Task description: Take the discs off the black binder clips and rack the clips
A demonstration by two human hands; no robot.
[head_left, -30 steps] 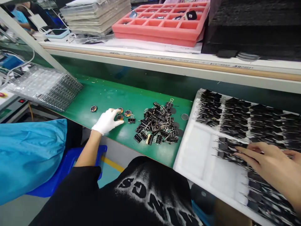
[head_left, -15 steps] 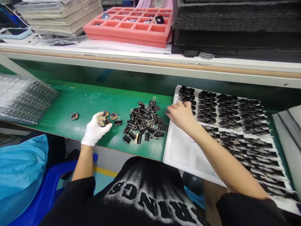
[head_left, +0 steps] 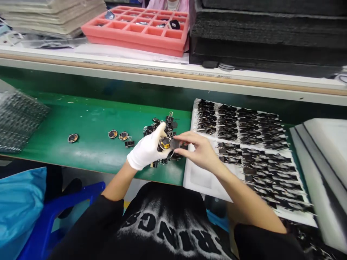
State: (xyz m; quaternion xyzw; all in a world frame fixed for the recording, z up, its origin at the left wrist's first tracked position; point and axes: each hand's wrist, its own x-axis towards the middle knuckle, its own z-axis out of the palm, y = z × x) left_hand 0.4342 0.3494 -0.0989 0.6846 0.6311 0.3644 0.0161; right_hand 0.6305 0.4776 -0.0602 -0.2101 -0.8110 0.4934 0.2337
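Observation:
Over the pile of black binder clips (head_left: 170,117), my left hand (head_left: 150,147), in a white glove, holds a round part (head_left: 165,143) with orange and black inside. Just right of it, my bare right hand (head_left: 197,148) pinches a dark round disc (head_left: 175,144) between thumb and fingers. The disc is close beside the round part; whether they touch is unclear. Similar round parts (head_left: 112,134) lie on the green table (head_left: 92,122) to the left, with a single binder clip (head_left: 129,142) near them.
A white tray (head_left: 199,177) with rows of clipped parts is at the right, beside leaning white foam sheets (head_left: 322,173). Clear plastic trays (head_left: 18,117) are stacked at the left. A shelf above bears a pink compartment tray (head_left: 132,36) and black foam (head_left: 265,36).
My left hand has moved right, over the clip pile, with a round part lifted from the table. My right hand has come left from the tray's edge with the dark disc. The view has shifted slightly.

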